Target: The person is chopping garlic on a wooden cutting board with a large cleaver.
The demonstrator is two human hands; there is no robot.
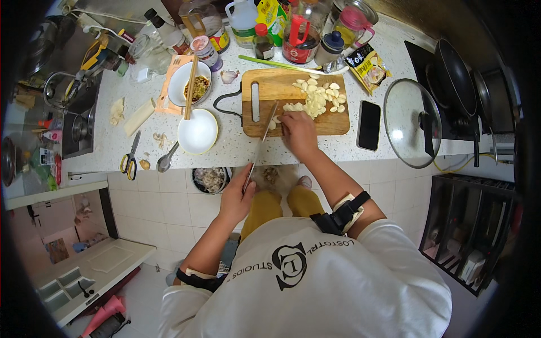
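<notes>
In my left hand [236,196] is the handle of a kitchen knife [266,126], its blade slanting up over the wooden cutting board [253,78]. My right hand [301,132] rests at the board's front edge, its fingertips bunched on a garlic clove just right of the blade; the fingers partly hide it. Pale garlic pieces [273,122] lie beside the blade. Beyond my right hand are a heap of sliced garlic [315,103] and several whole peeled cloves [334,95]. A scallion [287,64] lies along the board's far edge.
Left of the board stand a bowl of sauce [175,91] with chopsticks [191,86], a white dish [198,133], a spoon [165,160] and scissors [130,158]. Rightward lie a phone [369,125] and a glass lid [405,122], near a frying pan [454,76]. Bottles [264,44] line the back.
</notes>
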